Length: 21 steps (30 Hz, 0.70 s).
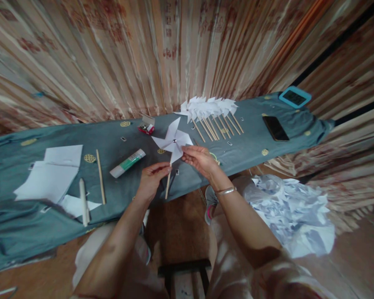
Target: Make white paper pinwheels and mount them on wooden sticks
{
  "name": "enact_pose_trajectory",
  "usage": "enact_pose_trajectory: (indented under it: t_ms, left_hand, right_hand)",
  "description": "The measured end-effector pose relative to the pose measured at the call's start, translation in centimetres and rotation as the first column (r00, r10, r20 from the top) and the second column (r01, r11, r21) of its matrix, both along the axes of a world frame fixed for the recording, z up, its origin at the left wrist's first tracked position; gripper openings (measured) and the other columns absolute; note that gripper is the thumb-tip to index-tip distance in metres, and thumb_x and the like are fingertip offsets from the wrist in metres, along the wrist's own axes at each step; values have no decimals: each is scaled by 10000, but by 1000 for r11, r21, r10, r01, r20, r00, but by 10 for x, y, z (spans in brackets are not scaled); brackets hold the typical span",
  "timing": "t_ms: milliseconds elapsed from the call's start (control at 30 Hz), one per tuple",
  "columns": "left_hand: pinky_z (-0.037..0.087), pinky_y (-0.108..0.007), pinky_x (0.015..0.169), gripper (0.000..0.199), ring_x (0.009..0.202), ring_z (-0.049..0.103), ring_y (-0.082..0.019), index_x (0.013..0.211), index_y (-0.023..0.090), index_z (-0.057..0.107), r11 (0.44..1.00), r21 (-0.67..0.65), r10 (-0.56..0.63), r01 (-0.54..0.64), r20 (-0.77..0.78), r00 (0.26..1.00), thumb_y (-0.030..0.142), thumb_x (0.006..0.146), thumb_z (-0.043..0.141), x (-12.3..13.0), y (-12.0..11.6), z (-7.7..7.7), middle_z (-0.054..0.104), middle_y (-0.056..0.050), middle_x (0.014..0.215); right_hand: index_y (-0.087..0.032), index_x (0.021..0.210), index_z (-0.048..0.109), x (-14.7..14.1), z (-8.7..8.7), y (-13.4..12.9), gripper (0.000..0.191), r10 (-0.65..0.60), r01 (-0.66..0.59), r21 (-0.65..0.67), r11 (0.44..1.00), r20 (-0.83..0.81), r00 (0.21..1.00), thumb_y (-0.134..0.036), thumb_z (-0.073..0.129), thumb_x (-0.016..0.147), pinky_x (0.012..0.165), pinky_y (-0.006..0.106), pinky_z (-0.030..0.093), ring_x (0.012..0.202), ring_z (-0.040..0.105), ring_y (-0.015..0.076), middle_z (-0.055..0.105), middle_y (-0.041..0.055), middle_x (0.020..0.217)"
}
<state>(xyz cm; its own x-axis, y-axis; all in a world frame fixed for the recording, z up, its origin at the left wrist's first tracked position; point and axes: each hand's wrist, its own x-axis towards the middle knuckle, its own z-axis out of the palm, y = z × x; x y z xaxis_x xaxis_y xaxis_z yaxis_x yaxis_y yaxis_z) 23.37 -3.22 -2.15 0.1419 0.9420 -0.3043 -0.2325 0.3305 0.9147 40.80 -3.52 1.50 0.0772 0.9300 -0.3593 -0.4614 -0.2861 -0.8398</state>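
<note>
A white paper pinwheel (178, 140) with a pin at its centre is held up over the cloth-covered table. My left hand (152, 176) pinches its wooden stick (167, 187) just below the blades. At the pinwheel's lower right blade, the fingers of my right hand (201, 160) are closed on the paper edge. A green and white glue tube (127, 163) lies to the left of my left hand. Behind the pinwheel sits a small red box (146, 125) with its flap raised; its small contents are hard to make out.
Several finished pinwheels (210, 109) lie overlapping at the back. White paper sheets (57, 174), a white pen-like stick (83, 202) and a loose wooden stick (100, 176) are at left. A phone (275, 128) and blue digital clock (294, 96) sit at right. A bag of paper pieces (296, 211) stands below.
</note>
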Motion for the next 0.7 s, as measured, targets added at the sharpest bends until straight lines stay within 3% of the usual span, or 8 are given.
enact_pose_trajectory:
  t_ms: [167, 300, 367, 433, 567, 700]
  left_hand:
    - [487, -273, 705, 476, 635, 615, -125, 736, 161, 773, 1000, 7, 14, -14, 6, 1000, 399, 363, 951, -1, 1, -2, 728, -25, 694]
    - [481, -271, 697, 447, 641, 614, -129, 737, 154, 774, 999, 14, 47, -47, -9, 999, 371, 381, 936, -5, 4, -1, 725, -29, 695]
    - [480, -267, 688, 429, 643, 616, -129, 721, 154, 772, 998, 4, 70, -70, -2, 998, 350, 373, 931, -6, 5, 1, 725, -32, 694]
    - [477, -257, 676, 428, 639, 614, -125, 705, 156, 770, 997, -11, 76, -76, 3, 997, 338, 353, 931, -6, 6, 3, 725, -32, 685]
    - [468, -243, 666, 429, 621, 604, -115, 681, 161, 769, 999, -16, 32, -32, -18, 999, 340, 328, 935, -6, 4, 8, 724, -29, 666]
    - [462, -255, 616, 438, 589, 595, -132, 670, 163, 768, 999, -4, -46, 46, -73, 996, 388, 333, 934, -7, 2, 10, 715, -34, 642]
  right_hand:
    - [-158, 613, 716, -4, 0, -2, 470, 21, -21, -17, 1000, 27, 999, -492, 941, 370, 549, 167, 438, 547, 596, 47, 690, -19, 590]
    - [-155, 617, 725, 4, 0, -3, 476, 66, -61, -35, 998, 171, 983, -580, 886, 474, 505, 185, 400, 515, 556, 54, 702, 22, 594]
    - [-163, 576, 707, 13, -1, -2, 496, 19, -18, -6, 1000, 246, 969, -622, 863, 475, 471, 194, 356, 471, 500, 47, 669, 9, 544]
    - [-177, 539, 681, 23, -2, 0, 496, -105, 85, 80, 993, 311, 944, -640, 850, 476, 472, 207, 347, 462, 470, 50, 651, -4, 527]
    - [-205, 613, 701, 34, -5, 5, 430, -368, 290, 265, 920, 323, 872, -575, 871, 474, 639, 245, 452, 600, 567, 93, 693, -13, 639]
    - [-222, 747, 756, 32, -4, 7, 446, -305, 244, 237, 940, 264, 915, -568, 867, 488, 700, 267, 474, 686, 606, 119, 727, -4, 742]
